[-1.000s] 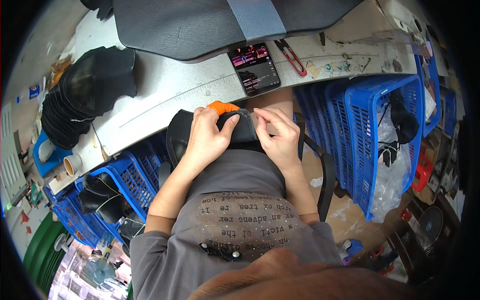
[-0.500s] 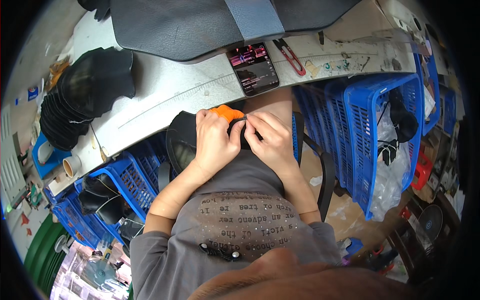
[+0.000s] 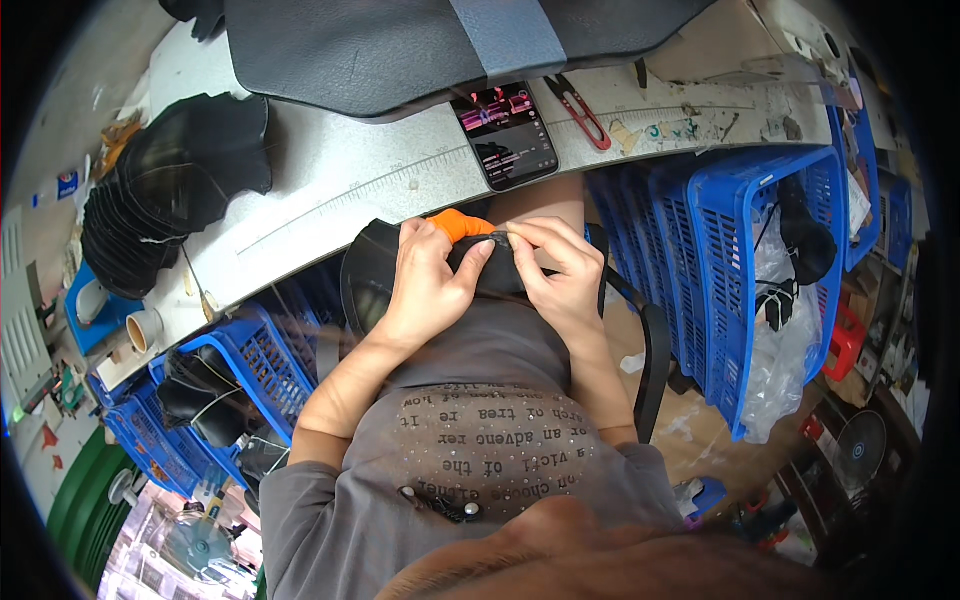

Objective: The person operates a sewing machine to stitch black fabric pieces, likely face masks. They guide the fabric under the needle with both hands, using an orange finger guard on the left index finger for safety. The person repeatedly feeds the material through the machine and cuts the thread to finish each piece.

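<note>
Over my lap hangs a black leather-like piece (image 3: pixel 368 272), its edge raised between my hands. My left hand (image 3: pixel 428 275) is closed on that edge, thumb against fingers. A bright orange piece (image 3: pixel 461 224) sticks out past the left fingers; whether it is joined to the black piece I cannot tell. With thumb and fingertips, my right hand (image 3: pixel 562 272) pinches the same black edge a little to the right of the left thumb. Part of the black piece lies hidden behind the hands.
A phone (image 3: pixel 506 140) with a lit screen and red-handled thread snips (image 3: pixel 578 112) lie on the white table (image 3: pixel 330 195). A large black panel (image 3: pixel 360 55) covers its far side. Stacked black pieces (image 3: pixel 165 190) sit at left. Blue crates (image 3: pixel 700 300) flank my chair.
My right hand has moved slightly right, away from the left, exposing more black edge between them. The black piece on my lap has shifted a little right.
</note>
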A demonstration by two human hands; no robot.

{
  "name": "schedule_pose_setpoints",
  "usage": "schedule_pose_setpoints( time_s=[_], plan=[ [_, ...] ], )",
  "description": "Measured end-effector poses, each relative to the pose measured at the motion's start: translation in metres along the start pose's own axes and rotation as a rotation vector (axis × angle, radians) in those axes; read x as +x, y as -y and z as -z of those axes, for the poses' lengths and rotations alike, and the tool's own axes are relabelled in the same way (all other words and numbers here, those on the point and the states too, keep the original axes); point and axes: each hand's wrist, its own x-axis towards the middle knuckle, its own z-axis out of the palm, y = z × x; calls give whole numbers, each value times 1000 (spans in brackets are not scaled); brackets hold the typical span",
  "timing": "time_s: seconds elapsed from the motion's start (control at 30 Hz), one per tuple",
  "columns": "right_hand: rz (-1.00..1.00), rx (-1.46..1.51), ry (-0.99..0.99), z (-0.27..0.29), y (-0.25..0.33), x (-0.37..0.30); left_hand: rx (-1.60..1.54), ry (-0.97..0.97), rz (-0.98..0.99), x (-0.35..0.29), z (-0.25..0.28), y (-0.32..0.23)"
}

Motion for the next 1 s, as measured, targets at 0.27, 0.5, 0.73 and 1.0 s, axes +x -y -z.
schedule_pose_setpoints(
  time_s=[0.27, 0.5, 0.73, 1.0],
  plan=[
    [87, -77, 93, 9, 6, 4, 43, 1, -113, -1, -1, -4],
    [156, -119, 55, 4, 3, 3, 34, 55, -74, -2, -1, -5],
    [165, -138, 5, 3, 0, -1, 19, 97, -31, -1, -2, -7],
    [106, -125, -8, 9, 4, -4, 39, 89, -23, 1, 1, -8]
  ],
)
